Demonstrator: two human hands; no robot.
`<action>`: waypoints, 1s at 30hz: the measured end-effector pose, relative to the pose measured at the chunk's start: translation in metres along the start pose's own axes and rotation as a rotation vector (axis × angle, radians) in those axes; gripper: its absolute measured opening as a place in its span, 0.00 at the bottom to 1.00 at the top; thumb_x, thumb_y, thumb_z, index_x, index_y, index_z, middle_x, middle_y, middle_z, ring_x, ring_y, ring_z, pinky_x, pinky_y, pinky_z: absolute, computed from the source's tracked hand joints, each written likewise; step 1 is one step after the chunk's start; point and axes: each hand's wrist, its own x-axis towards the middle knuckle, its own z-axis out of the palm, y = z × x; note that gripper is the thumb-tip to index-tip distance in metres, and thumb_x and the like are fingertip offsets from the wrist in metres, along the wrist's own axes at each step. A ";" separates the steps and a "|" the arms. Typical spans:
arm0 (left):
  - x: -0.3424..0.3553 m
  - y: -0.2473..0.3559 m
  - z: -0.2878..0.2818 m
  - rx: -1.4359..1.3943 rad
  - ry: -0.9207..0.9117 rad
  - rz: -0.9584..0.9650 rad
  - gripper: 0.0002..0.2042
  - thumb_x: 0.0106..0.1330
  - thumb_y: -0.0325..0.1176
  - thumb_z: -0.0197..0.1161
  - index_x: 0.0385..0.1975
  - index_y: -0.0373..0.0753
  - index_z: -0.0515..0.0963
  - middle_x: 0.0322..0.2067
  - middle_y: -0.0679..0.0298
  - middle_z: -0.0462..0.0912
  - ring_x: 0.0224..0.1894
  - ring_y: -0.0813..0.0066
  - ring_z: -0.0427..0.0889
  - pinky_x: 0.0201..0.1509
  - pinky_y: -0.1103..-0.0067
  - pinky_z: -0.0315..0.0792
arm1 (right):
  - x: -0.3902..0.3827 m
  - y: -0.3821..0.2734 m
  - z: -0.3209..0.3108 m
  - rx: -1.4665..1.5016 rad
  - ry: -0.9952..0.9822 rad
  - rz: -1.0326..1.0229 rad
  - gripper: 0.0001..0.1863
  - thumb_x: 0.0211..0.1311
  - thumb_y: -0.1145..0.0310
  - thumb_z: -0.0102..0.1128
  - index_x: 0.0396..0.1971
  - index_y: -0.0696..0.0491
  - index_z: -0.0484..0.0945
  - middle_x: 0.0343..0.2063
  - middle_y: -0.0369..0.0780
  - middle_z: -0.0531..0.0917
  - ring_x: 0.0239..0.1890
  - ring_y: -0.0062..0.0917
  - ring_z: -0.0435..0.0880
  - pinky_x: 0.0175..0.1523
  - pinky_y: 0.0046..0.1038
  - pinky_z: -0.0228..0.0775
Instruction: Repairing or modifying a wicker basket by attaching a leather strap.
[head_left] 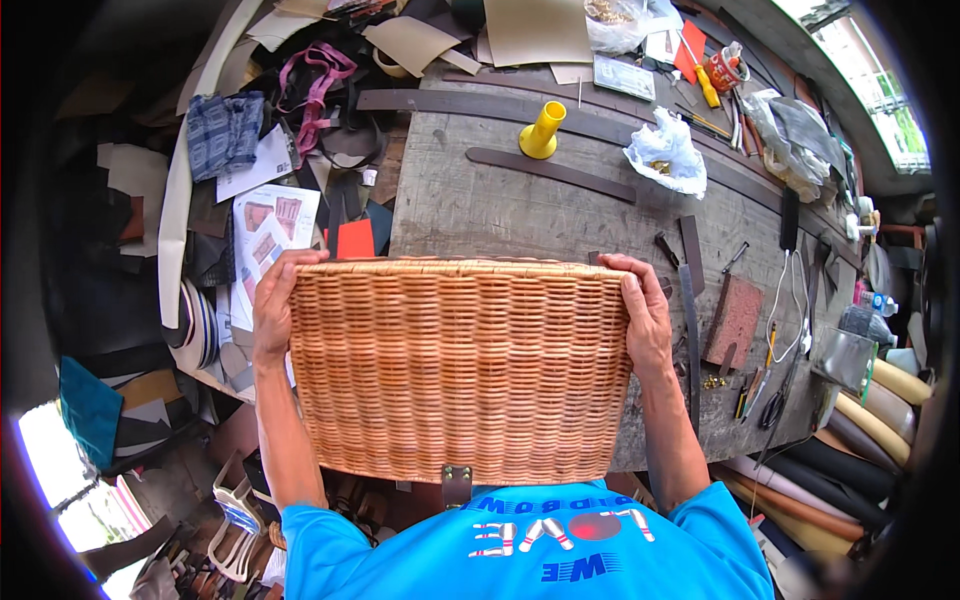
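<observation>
I hold a wicker basket [460,370] of tan woven rattan against my front, over the near edge of the workbench [420,210]. My left hand [275,305] is closed on its left top corner, and my right hand [645,300] grips the right top corner. A dark brown leather tab [457,487] with metal rivets is on its lower edge. Beyond it a yellow funnel-shaped stand [542,135] stands upright. Dark leather strips [548,174] lie around it. The inside of the basket is hidden.
Papers [275,215], scraps and fabric crowd the left. A plastic bag [666,160] of small brass pieces sits at the back. A reddish block [733,315], tools and a white cable [785,300] lie at the right, above rolled materials [870,420]. A plastic chair [232,530] stands lower left.
</observation>
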 end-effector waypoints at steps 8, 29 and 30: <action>0.004 0.002 0.006 0.048 0.091 0.020 0.18 0.79 0.37 0.46 0.40 0.28 0.78 0.44 0.52 0.81 0.55 0.60 0.79 0.67 0.67 0.67 | 0.008 -0.002 -0.002 -0.096 -0.026 -0.058 0.11 0.77 0.70 0.47 0.49 0.59 0.76 0.52 0.43 0.77 0.59 0.28 0.74 0.68 0.30 0.60; 0.018 -0.023 -0.026 0.247 0.101 0.142 0.18 0.80 0.38 0.47 0.56 0.32 0.76 0.48 0.57 0.83 0.51 0.67 0.81 0.61 0.76 0.69 | 0.011 0.001 0.002 -0.445 0.046 -0.167 0.16 0.78 0.60 0.49 0.49 0.57 0.78 0.39 0.37 0.83 0.43 0.20 0.78 0.51 0.24 0.71; 0.021 -0.019 -0.029 0.814 0.172 0.468 0.19 0.79 0.41 0.51 0.57 0.32 0.75 0.47 0.54 0.82 0.51 0.65 0.81 0.60 0.75 0.70 | 0.013 0.001 0.002 -0.442 0.037 -0.171 0.17 0.78 0.60 0.49 0.50 0.57 0.78 0.39 0.37 0.83 0.42 0.19 0.78 0.50 0.23 0.72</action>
